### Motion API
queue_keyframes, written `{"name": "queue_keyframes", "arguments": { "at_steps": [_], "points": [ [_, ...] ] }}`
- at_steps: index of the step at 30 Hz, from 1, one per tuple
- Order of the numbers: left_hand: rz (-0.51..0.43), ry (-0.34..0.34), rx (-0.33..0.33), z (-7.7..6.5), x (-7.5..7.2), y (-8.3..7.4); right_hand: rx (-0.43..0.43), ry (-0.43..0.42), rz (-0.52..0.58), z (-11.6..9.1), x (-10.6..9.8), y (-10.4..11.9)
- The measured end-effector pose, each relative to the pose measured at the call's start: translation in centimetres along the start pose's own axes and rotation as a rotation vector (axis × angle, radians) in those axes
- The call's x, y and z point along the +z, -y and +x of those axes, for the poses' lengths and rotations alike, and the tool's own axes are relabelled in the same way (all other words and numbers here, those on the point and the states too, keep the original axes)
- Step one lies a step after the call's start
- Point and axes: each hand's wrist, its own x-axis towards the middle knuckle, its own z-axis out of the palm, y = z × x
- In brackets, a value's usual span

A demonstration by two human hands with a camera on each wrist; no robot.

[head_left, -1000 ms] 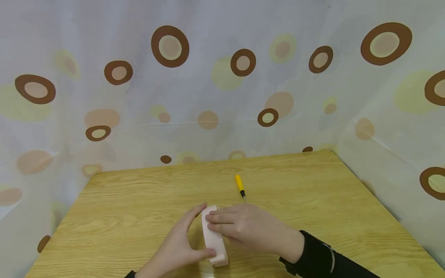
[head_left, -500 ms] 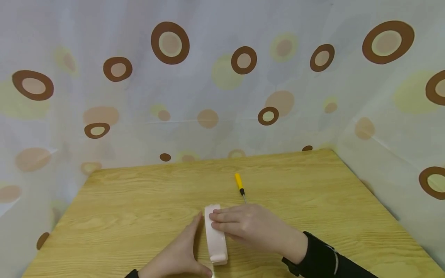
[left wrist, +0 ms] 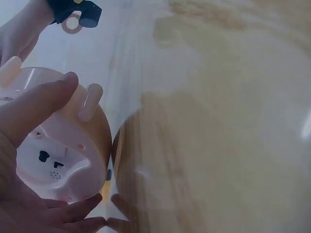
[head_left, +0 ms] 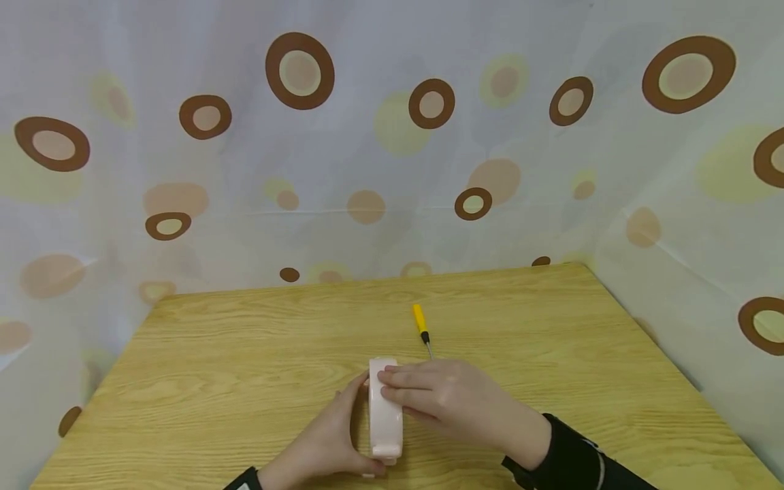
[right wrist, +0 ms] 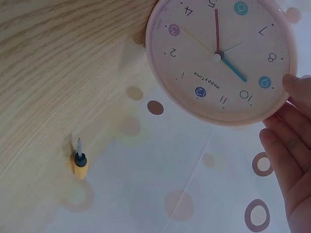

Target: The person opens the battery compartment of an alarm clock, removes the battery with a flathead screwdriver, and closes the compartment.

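Observation:
A pale pink alarm clock (head_left: 386,425) stands on its edge on the table, its narrow side facing up in the head view. My right hand (head_left: 456,398) grips its rim, with the thumb on the dial's edge in the right wrist view. That view shows the numbered dial (right wrist: 192,73) with coloured hands. My left hand (head_left: 324,435) spans the clock from the left. In the left wrist view its thumb lies across the clock's back (left wrist: 90,167), near two stubby feet, and its fingers touch the opposite side. Small black marks and a recess show there.
Beyond the clock, a screwdriver (head_left: 419,320) with a yellow handle lies on the wood-grain table (head_left: 245,354), its tip hidden behind my right hand in the head view. A spotted white cloth (head_left: 343,163) hangs behind the table and along its sides.
The clock has turned more upright and shifted slightly right. My left hand let go of its near end, moved away, then came back against it. My right hand kept its grip.

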Motion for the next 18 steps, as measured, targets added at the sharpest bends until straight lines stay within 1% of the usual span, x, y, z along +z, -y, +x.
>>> {"name": "queue_keyframes", "arguments": {
  "at_steps": [5,11,15,18],
  "points": [
    [-0.029,-0.044,-0.012,-0.4,0.1,0.2,0.01,-0.01,0.003,-0.3,-0.1,0.2],
    [-0.079,-0.07,-0.026,-1.1,-0.2,0.3,0.025,-0.04,0.023,-1.1,0.0,0.4],
    [-0.119,-0.077,-0.026,-1.3,-0.6,0.2,0.07,-0.06,0.053,-1.7,0.2,0.6],
    [-0.116,-0.08,-0.025,-1.5,-0.7,0.1,0.127,-0.064,0.082,-2.1,0.4,0.9]
  ]
}}
